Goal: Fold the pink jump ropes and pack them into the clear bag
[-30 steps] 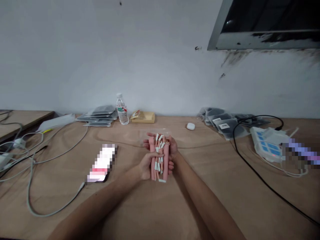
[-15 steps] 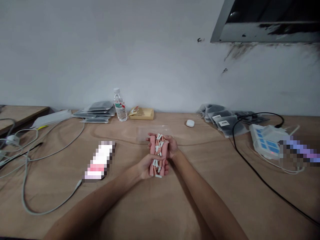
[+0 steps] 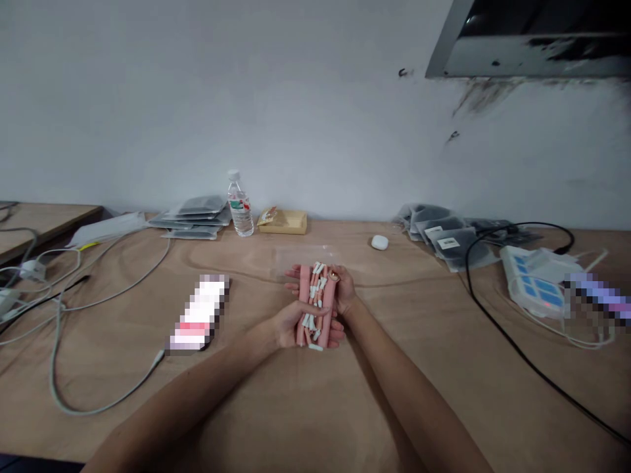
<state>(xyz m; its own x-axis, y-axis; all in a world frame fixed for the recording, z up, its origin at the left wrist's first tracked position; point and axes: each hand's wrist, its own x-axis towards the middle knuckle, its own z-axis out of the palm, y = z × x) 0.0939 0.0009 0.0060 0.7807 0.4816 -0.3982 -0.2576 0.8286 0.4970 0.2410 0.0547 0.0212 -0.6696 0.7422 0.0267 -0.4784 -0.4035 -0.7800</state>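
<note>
Both my hands hold a pink bundle [image 3: 315, 305] of rolled strips and thin pieces with white ends, over the middle of the wooden table [image 3: 345, 394]. My left hand [image 3: 286, 328] cups the bundle's near end from below, fingers curled round it. My right hand [image 3: 342, 289] grips its far end from the right side. A clear plastic bag [image 3: 305, 256] lies flat on the table just behind the bundle.
A blurred phone [image 3: 200, 312] with a grey cable [image 3: 98, 401] lies to the left. At the back stand a water bottle [image 3: 240, 211], grey pouches [image 3: 194, 217], a yellow box [image 3: 283, 222] and a white earbud case [image 3: 379, 242]. A power strip [image 3: 535, 284] and black cord [image 3: 517, 355] lie right.
The view has shifted slightly. Both hands keep hold of the pink bundle, which has come a little lower and nearer than a second ago.
</note>
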